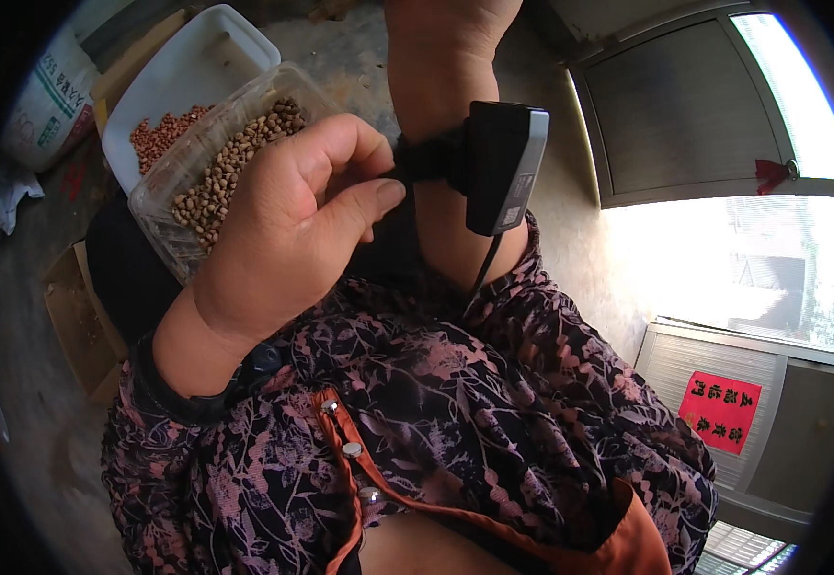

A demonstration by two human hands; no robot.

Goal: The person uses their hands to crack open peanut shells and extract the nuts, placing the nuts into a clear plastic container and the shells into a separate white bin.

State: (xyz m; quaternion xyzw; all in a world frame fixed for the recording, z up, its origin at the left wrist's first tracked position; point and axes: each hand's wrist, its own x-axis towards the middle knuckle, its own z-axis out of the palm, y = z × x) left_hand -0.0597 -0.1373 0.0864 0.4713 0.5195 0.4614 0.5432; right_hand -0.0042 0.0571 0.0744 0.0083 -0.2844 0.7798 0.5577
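My left hand (287,216) is raised over my lap, its fingers curled in and its thumb reaching toward my right wrist. Thumb and forefinger close at the end of a black wrist strap (431,158), which fastens a black box-shaped device (503,168) with a cable to my right arm. My right hand (455,19) runs out at the top edge, so its fingers are hidden. Left of my left hand, a clear plastic tray (153,206) holds brownish seeds (220,182). Behind it, a white tub (235,43) holds reddish-brown kernels (163,134).
A white printed sack (48,101) stands at the far left. A cardboard box (81,321) sits beside my lap on the grey floor (34,460). To the right are a pale wall (580,230), metal-framed panels (685,115) and a red paper sign (720,412).
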